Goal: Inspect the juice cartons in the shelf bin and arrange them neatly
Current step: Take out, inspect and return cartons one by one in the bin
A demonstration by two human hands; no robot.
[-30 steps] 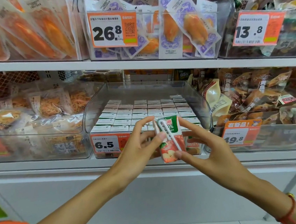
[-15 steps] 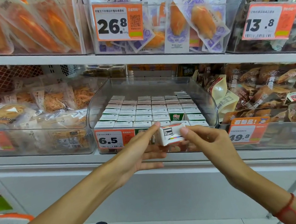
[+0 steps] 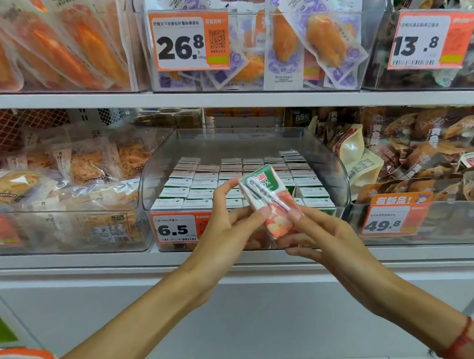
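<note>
A small juice carton [image 3: 270, 202], green on top with red apples and a wrapped straw on its side, is held tilted in front of the clear shelf bin [image 3: 337, 174]. My left hand [image 3: 229, 227] pinches its left side with thumb and fingers. My right hand [image 3: 321, 237] grips its lower right edge from beneath. Inside the bin, several more juice cartons [image 3: 200, 180] stand upright in tidy rows, white tops showing. A price tag reading 6.5 [image 3: 176, 228] hangs on the bin's front.
Clear bins of bagged snacks flank the juice bin: noodle-like packs [image 3: 56, 198] on the left, brown pouches [image 3: 432, 158] on the right. The upper shelf [image 3: 221, 96] carries more packets and price tags. A white panel [image 3: 154, 299] lies below the shelf edge.
The carton was laid flat near the bin's front half a second ago; both hands have since lifted it and turned it upright and tilted, straw side facing me.
</note>
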